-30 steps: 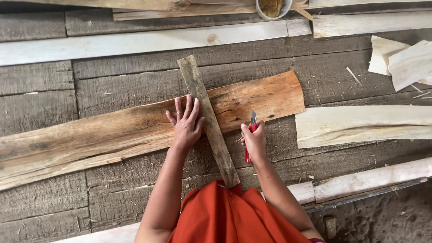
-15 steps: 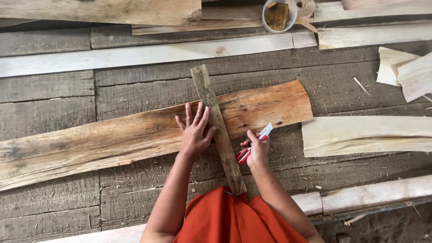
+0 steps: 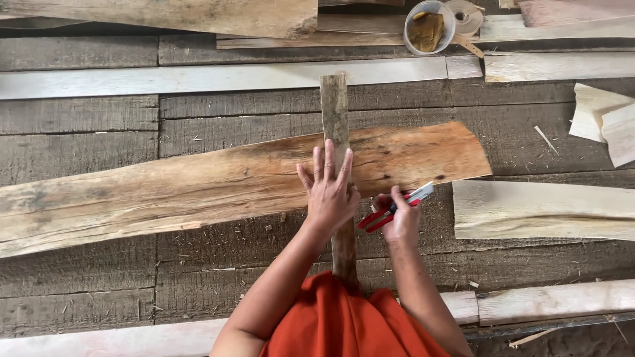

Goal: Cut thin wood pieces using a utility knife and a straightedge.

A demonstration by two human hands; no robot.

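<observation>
Head view: the left hand (image 3: 329, 192) lies flat, fingers spread wide, pressing a narrow strip (image 3: 335, 125) across a long reddish plank (image 3: 218, 188). The strip runs nearly upright in the picture, from the pale batten (image 3: 198, 78) above down to the person's orange cloth (image 3: 350, 317), and crosses the plank close to square. The right hand (image 3: 402, 221) is closed around a red and white pen-like tool (image 3: 395, 207), just right of the strip and at the plank's lower edge; its tip points up and right, and I cannot tell whether it touches the wood. Plank and strip rest on grey weathered floor boards (image 3: 92, 139). Pale offcuts (image 3: 542, 210) lie to the right, well apart, and a small bucket (image 3: 428, 26) with a brownish lump stands at the top. Judgement: the strip appears to serve as a straightedge for a line across the plank. To do this well, the left palm should bear down over the crossing, not below it, so the strip cannot pivot. The tool should ride against the strip's right edge in one even stroke, with the spread fingers kept behind that edge. The strip's edge looks rough, so the line may wander; a check for squareness against the plank's long edge is advisable.
</observation>
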